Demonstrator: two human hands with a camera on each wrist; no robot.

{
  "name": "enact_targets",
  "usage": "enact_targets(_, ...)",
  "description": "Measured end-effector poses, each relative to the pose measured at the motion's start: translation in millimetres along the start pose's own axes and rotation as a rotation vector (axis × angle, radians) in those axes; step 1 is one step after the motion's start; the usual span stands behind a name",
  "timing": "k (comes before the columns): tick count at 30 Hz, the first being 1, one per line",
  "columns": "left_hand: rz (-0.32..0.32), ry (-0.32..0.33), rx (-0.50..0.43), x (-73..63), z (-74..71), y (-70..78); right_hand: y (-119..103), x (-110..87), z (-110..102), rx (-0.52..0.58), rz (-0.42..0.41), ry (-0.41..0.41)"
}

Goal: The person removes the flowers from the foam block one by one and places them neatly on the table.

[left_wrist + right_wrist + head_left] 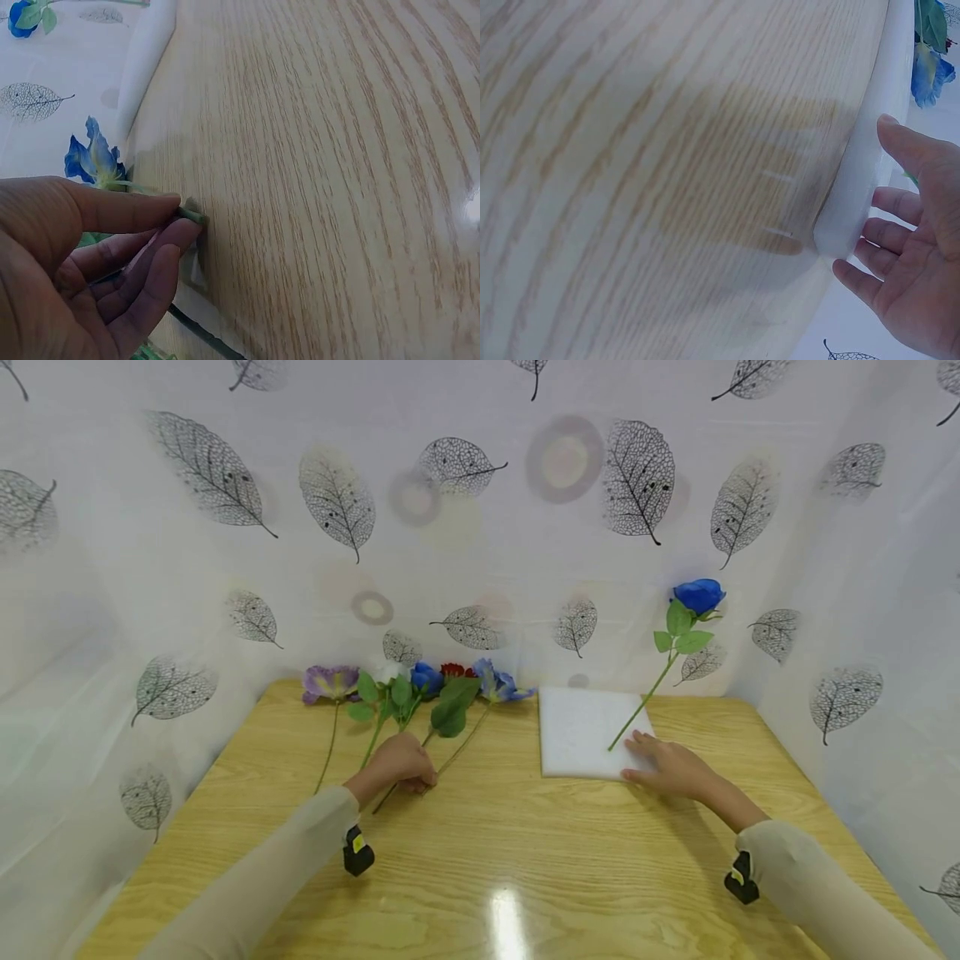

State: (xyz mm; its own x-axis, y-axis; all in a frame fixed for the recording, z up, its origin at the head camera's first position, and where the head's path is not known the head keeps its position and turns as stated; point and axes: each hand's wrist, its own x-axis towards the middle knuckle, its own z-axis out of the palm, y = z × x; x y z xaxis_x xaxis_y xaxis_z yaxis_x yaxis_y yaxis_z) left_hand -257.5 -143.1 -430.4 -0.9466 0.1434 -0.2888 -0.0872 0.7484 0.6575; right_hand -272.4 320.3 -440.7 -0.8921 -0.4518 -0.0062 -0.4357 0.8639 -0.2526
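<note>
My left hand [401, 762] pinches the end of a thin green stem [193, 217] between thumb and finger; it seems to belong to the light-blue, iris-like flower [501, 683]. Around that hand lie a purple flower [330, 682], a white one [392, 672], a blue rose [426, 678] and a red flower [456, 669]. At the right, another blue rose [699, 596] stands leaning right, its stem meeting the white foam block [577, 735]. My right hand [671, 767] touches the block's right end with fingers fairly straight; the thumb lies at its front edge in the right wrist view.
Everything lies on a wooden table [480, 860]. A pale curtain with leaf prints [480, 552] hangs along the back and sides, close behind the flower heads. The standing rose rises well above the block.
</note>
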Motion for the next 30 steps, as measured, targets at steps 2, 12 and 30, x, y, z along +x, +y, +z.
enact_targets(2, 0.009, 0.02, 0.045, -0.4, -0.3, 1.2, 0.8, 0.0, 0.8, 0.001, 0.0, 0.003)
enact_targets(12, 0.028, 0.104, 0.143, 0.4, 0.1, 1.8, 0.0, -0.1, 1.3, -0.002, 0.003, 0.006)
enact_targets(30, 0.028, 0.096, 0.213, -1.3, -0.3, 6.9, 0.0, 0.5, 0.2, -0.004, 0.014, -0.002)
